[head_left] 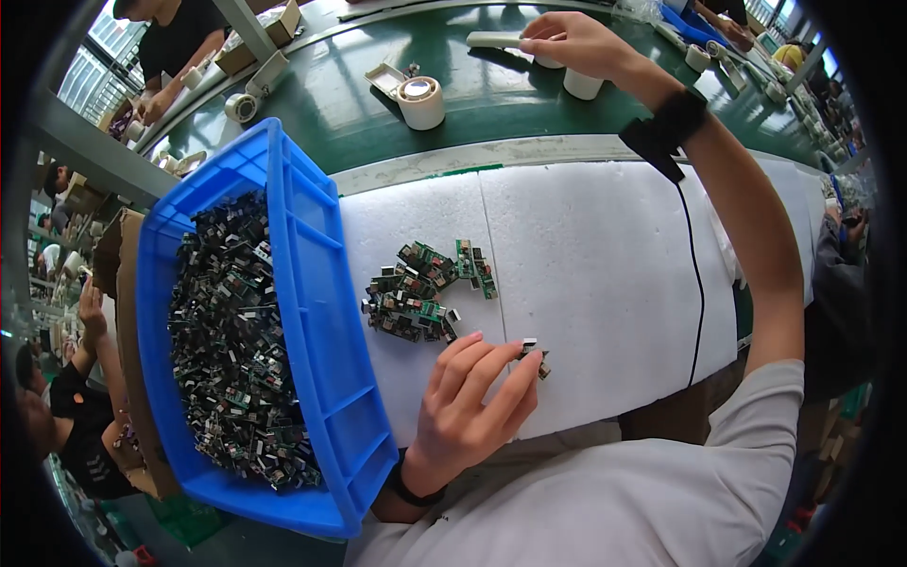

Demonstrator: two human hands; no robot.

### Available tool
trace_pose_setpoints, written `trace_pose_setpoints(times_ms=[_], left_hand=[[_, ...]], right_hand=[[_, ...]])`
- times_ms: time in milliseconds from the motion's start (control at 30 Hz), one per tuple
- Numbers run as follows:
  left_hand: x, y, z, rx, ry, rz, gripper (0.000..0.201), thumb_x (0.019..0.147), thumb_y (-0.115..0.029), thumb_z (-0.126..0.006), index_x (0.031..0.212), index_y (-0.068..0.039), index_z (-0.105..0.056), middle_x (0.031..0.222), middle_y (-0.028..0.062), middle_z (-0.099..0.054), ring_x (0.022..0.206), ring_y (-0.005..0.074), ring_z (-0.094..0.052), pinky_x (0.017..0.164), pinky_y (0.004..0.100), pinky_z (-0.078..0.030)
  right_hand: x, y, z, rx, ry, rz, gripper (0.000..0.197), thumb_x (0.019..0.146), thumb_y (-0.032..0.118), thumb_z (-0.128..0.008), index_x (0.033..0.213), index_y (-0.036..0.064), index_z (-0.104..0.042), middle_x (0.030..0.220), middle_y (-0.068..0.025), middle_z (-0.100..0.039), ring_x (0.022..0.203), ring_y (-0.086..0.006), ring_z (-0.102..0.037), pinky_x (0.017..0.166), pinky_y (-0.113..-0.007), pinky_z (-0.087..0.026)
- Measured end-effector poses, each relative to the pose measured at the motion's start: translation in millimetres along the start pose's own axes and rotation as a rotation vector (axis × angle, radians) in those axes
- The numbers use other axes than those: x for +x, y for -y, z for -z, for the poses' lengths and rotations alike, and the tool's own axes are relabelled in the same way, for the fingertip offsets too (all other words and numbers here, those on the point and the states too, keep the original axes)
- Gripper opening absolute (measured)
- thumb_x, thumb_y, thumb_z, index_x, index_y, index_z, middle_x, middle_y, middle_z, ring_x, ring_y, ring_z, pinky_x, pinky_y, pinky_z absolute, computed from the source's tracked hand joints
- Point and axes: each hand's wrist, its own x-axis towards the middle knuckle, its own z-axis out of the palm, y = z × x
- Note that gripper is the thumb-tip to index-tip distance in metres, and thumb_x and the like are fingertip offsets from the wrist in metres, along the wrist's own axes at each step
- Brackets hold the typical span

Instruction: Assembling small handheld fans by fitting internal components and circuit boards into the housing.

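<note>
Low in the middle, my left hand point(470, 404) has its thumb and fingers closed on a small circuit board point(543, 367) over a white foam sheet point(605, 255). A loose pile of similar green boards with metal connectors point(408, 293) lies just beyond that hand. My right hand point(578, 42) is stretched far out over the green conveyor belt point(331, 90). Its fingers pinch the end of a flat white plastic piece point(493, 40). Right below the hand stands a white cylindrical housing point(582, 85); another is partly hidden by the fingers.
A blue crate point(316, 312) full of circuit boards stands at the left, beside a cardboard box point(142, 369). On the belt sits a white cylinder with an attached flap point(421, 104). A black cable point(697, 283) runs from my right wrist across the foam. Other people work around the belt.
</note>
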Motion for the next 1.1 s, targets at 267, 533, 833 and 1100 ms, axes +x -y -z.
trace_pose_setpoints(times_ms=[267, 533, 833, 1100], left_hand=[[-1.6, 0.8, 0.9, -0.022, 0.031, 0.049, 0.031, 0.075, -0.007, -0.079, 0.106, -0.006, -0.074, 0.096, 0.0065, -0.064, 0.094, 0.0251, -0.061, 0.089, 0.0409, -0.055], [1.4, -0.1, 1.8, -0.021, 0.068, 0.088, 0.036, 0.074, -0.011, -0.082, 0.109, -0.009, -0.074, 0.096, 0.0054, -0.063, 0.097, 0.0264, -0.059, 0.088, 0.0401, -0.054], [1.6, 3.5, 1.3, 0.002, 0.105, 0.099, 0.036, 0.074, -0.011, -0.085, 0.108, -0.008, -0.074, 0.103, 0.0060, -0.065, 0.099, 0.0280, -0.060, 0.087, 0.0406, -0.053], [1.9, -0.2, -1.8, 0.030, 0.106, 0.106, 0.032, 0.078, -0.004, -0.080, 0.109, -0.006, -0.073, 0.099, 0.0077, -0.065, 0.095, 0.0276, -0.061, 0.087, 0.0414, -0.053]], right_hand=[[65.0, -71.1, -34.6, -0.239, -0.044, -0.323, 0.085, 0.080, 0.049, -0.079, 0.144, 0.0005, -0.049, 0.137, -0.0206, -0.061, 0.126, -0.0334, -0.059, 0.107, -0.036, -0.045], [44.6, -40.6, -38.7, -0.172, -0.125, -0.156, 0.071, 0.074, 0.031, -0.086, 0.131, 0.0070, -0.053, 0.125, -0.0194, -0.067, 0.114, -0.0356, -0.066, 0.099, -0.040, -0.050], [-89.6, 67.5, 2.8, -0.041, -0.253, 0.584, 0.073, 0.071, 0.007, -0.088, 0.131, 0.0163, -0.048, 0.129, -0.0111, -0.064, 0.114, -0.0304, -0.067, 0.100, -0.044, -0.056], [-220.8, 62.4, 61.1, 0.567, 0.085, -0.080, 0.072, 0.084, 0.049, -0.074, 0.136, 0.0065, -0.049, 0.112, -0.0149, -0.070, 0.106, -0.0258, -0.071, 0.084, -0.040, -0.062]])
